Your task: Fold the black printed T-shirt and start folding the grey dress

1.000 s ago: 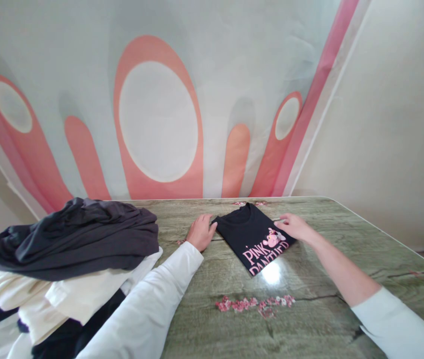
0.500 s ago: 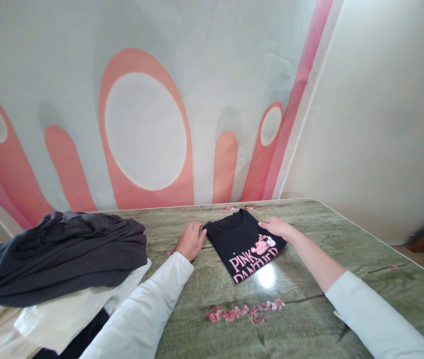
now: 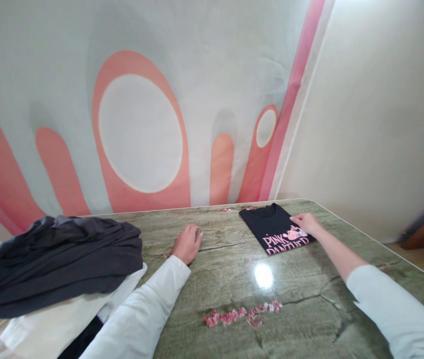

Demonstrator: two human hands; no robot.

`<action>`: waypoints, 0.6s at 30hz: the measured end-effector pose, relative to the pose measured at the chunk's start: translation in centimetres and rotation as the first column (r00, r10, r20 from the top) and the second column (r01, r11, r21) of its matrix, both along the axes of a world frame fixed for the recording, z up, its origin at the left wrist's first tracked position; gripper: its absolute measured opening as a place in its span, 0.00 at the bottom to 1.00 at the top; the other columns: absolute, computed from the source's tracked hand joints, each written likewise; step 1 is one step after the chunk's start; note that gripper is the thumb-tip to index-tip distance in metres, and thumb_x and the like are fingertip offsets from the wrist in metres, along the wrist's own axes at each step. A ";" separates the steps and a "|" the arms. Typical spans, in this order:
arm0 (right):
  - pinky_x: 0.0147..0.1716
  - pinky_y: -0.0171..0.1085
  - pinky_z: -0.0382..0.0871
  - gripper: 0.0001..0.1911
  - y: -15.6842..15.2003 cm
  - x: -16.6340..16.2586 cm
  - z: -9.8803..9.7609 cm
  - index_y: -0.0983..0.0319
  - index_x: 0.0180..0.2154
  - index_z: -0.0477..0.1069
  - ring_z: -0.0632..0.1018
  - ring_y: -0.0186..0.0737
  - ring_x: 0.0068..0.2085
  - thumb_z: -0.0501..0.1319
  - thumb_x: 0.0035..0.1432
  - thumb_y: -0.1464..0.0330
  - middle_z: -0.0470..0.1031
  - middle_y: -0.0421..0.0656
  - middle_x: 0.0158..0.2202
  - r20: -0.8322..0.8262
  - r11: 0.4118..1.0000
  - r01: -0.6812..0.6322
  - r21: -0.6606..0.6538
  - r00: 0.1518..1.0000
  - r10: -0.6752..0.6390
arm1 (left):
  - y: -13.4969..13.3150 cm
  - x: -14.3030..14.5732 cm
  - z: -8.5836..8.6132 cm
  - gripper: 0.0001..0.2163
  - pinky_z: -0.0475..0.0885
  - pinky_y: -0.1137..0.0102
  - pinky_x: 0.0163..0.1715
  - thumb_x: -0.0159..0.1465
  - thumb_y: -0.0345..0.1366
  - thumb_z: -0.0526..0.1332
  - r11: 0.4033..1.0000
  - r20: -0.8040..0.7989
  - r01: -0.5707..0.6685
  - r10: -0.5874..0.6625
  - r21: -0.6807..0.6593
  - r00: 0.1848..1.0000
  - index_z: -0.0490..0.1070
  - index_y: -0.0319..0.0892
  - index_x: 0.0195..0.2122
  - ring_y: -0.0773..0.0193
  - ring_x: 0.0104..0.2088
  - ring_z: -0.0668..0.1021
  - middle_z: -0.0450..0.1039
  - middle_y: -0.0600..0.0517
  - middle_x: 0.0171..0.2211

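A folded black T-shirt (image 3: 271,227) with pink lettering and a pink cartoon print lies near the far right edge of the glossy green-grey table (image 3: 234,279). My right hand (image 3: 306,223) rests flat on the shirt's right side, fingers stretched out. My left hand (image 3: 187,243) lies palm down on the bare tabletop, well to the left of the shirt, fingers loosely together and holding nothing. Both arms wear white long sleeves.
A heap of clothes fills the left: a dark grey garment (image 3: 58,254) on top of cream and black ones (image 3: 62,314). A pink flower print (image 3: 241,314) marks the table's near middle. A wall with pink ovals stands right behind the table.
My right hand has slid the folded shirt to the right, toward the table's far right corner. My left hand let go of the shirt's edge and stayed on the table.
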State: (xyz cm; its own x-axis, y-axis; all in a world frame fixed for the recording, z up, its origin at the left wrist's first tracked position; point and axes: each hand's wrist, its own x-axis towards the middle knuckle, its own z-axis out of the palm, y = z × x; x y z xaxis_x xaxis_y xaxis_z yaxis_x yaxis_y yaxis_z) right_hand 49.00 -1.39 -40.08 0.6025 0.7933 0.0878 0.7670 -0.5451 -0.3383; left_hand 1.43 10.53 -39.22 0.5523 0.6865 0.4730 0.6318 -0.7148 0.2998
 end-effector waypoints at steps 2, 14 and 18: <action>0.25 0.36 0.59 0.18 -1.0 2.2 0.0 0.64 0.25 0.76 0.74 0.44 0.28 0.55 0.53 0.58 0.76 0.50 0.26 0.025 0.997 0.072 -0.016 0.997 -0.071 | 0.0 0.0 0.0 0.11 0.64 0.63 0.48 0.64 0.38 0.50 1.000 -0.002 0.002 -0.002 0.003 1.000 0.65 0.40 0.45 0.58 0.47 0.70 0.67 0.45 0.44; 0.29 0.46 0.63 0.22 -5.9 8.2 0.6 0.62 0.44 0.74 0.75 0.57 0.40 0.51 0.55 0.57 0.73 0.64 0.41 0.121 0.899 0.437 -0.004 0.893 -0.434 | -0.2 -0.1 0.1 0.11 0.64 0.63 0.48 0.63 0.37 0.51 1.000 0.002 0.001 -0.001 -0.009 1.000 0.65 0.41 0.44 0.58 0.46 0.70 0.68 0.46 0.43; 0.27 0.46 0.63 0.26 -6.1 8.1 -0.2 0.66 0.47 0.71 0.75 0.59 0.40 0.48 0.55 0.57 0.71 0.67 0.41 0.143 0.906 0.423 0.020 0.895 -0.421 | -0.3 -0.1 0.1 0.10 0.64 0.63 0.48 0.64 0.37 0.51 1.000 -0.002 -0.003 0.003 -0.008 1.000 0.66 0.41 0.44 0.58 0.46 0.70 0.68 0.46 0.43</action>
